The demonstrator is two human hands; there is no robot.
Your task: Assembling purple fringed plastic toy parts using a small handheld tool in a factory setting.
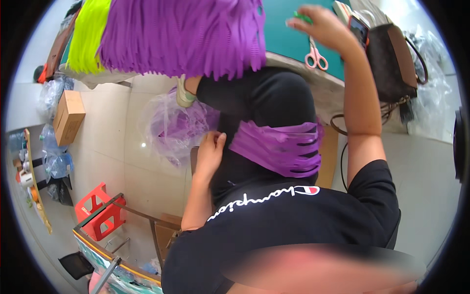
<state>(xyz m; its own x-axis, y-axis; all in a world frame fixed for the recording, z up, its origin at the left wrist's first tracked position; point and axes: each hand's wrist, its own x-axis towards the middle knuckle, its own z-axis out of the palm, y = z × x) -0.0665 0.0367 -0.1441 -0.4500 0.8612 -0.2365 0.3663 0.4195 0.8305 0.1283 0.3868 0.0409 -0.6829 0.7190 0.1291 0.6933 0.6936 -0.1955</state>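
Over the table's right part, my right hand (323, 28) is closed around a small green thing (303, 18), its kind too blurred to tell. Pink-handled scissors (316, 58) lie just below that hand on the green tabletop (281, 35). My left hand (210, 149) hangs beside my thigh with fingers curled in, and no object shows in it. Across my lap is a bundle of flat purple strips (279, 149), with slits between them at its right end. A thick row of purple strips (181, 36) drapes over the table edge, with lime-green strips (88, 36) at its left.
A clear plastic bag with purple pieces (183, 125) sits on the floor by my shoe. A phone (359, 30) and a brown handbag (391, 61) are at the table's right end. Leftward stand a cardboard box (68, 117) and a red stool (100, 210).
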